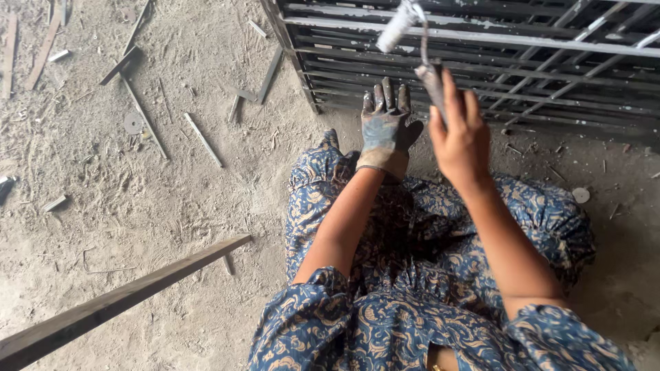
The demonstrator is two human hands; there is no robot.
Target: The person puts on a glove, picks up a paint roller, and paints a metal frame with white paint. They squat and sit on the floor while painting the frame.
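My right hand point(459, 134) is closed around the handle of a small paint roller point(397, 26), whose pale roller head rests against the upper bars of a dark metal grille point(522, 62) lying in front of me. My left hand point(386, 127) wears a paint-stained glove and lies flat, fingers together, against the lower edge of the grille. Both arms reach forward over my lap, which is covered by blue patterned cloth point(405, 275).
A long dark metal bar point(117, 302) slants across the dusty floor at lower left. Short metal offcuts point(203, 139) and a round disc point(133, 123) lie scattered at upper left. A small pale disc point(581, 195) sits on the floor at right.
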